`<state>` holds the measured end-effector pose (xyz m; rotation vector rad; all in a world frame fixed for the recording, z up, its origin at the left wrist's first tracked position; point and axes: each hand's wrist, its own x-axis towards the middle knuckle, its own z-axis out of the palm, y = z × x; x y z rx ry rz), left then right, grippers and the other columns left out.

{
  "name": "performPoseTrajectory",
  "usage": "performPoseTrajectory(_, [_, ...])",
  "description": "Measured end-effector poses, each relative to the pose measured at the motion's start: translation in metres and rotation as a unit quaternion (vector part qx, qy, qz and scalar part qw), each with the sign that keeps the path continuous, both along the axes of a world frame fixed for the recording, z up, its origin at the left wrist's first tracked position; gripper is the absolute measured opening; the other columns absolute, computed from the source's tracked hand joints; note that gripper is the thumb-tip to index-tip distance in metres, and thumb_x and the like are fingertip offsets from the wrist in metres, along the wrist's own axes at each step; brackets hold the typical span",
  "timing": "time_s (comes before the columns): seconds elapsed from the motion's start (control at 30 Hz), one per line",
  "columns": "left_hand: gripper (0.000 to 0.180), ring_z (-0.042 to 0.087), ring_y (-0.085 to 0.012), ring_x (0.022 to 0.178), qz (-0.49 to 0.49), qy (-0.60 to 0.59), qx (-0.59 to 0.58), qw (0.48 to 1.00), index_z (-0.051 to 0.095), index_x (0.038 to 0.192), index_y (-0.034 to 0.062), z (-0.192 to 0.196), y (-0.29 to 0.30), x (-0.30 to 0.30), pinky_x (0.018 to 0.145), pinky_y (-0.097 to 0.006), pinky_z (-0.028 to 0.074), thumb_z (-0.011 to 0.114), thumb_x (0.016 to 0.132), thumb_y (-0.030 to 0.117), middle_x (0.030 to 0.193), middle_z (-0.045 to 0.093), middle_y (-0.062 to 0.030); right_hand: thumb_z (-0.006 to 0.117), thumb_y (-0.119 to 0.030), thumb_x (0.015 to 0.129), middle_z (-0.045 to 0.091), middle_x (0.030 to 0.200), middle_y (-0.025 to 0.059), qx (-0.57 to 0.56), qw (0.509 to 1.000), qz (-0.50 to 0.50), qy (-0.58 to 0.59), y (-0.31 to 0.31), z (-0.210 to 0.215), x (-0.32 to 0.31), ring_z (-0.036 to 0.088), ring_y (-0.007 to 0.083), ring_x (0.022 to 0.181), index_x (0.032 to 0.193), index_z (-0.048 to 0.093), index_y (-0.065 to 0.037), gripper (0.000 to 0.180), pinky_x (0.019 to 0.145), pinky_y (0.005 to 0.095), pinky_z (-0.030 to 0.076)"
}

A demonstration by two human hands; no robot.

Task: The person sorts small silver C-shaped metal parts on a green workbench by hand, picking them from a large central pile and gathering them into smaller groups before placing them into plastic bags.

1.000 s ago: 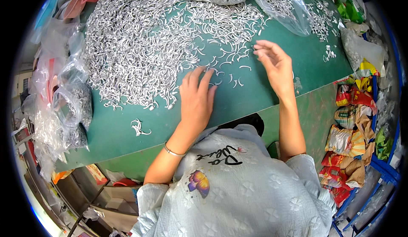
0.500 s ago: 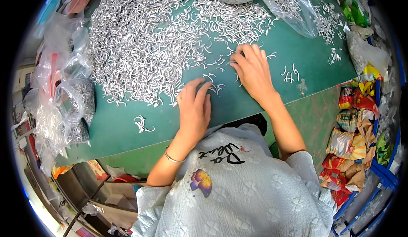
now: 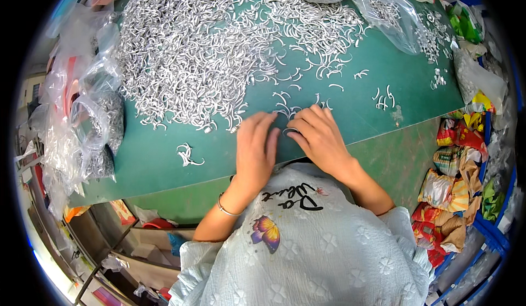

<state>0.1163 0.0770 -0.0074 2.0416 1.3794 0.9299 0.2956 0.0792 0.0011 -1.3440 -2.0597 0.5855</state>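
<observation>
Both hands are close together at the near edge of the green desk [image 3: 181, 171], about in the middle of it. The left hand [image 3: 256, 147] lies flat on the desk with its fingers [image 3: 262, 124] straight and side by side, pointing away from the person. The right hand [image 3: 320, 136] is just beside it, almost touching, with its fingers curled down. Between the two hands sits a small silver hook [image 3: 289, 132]. The right thumb and the left fingers seem to be on it, but it is too small to tell if it is pinched.

A few more loose hooks [image 3: 287, 104] lie just past the fingertips. The big pile of silver hooks [image 3: 197, 48] covers the far left part of the desk. A small bunch of hooks [image 3: 186, 155] lies alone near the near left edge. Another little group [image 3: 383, 97] lies toward the right edge.

A clear plastic bag [image 3: 378, 4] lies at the far right corner. More clear bags [image 3: 82, 119] hang over the left edge. Colourful wrappers [image 3: 455, 174] are heaped beside the right edge, below the desk. The person wears a thin bracelet [image 3: 226, 210] on the left wrist.
</observation>
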Motion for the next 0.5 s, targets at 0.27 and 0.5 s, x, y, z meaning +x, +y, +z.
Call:
performPoseTrajectory(0.27, [0.023, 0.052, -0.0265, 0.086, -0.037, 0.057, 0.001, 0.998, 0.063, 0.1, 0.0042, -0.006, -0.017, 0.005, 0.073, -0.038, 0.037, 0.07, 0.078, 0.003, 0.096, 0.056, -0.0083, 0.074, -0.014, 0.075, 0.055, 0.094, 0.0064, 0.03, 0.993, -0.083, -0.079, 0.025, 0.005, -0.021, 0.05, 0.0265, 0.091, 0.088, 0.064, -0.005, 0.018, 0.078, 0.0385, 0.037])
performPoseTrajectory(0.5, [0.024, 0.054, -0.0273, 0.085, -0.009, 0.032, 0.017, 0.999, 0.062, 0.103, 0.0043, -0.01, -0.016, -0.005, 0.072, -0.037, 0.039, 0.067, 0.08, 0.001, 0.096, 0.058, -0.0085, 0.075, -0.013, 0.073, 0.053, 0.097, 0.0051, 0.039, 0.993, -0.062, -0.088, 0.017, 0.004, -0.015, 0.048, 0.0252, 0.094, 0.09, 0.063, -0.006, 0.022, 0.081, 0.0391, 0.035])
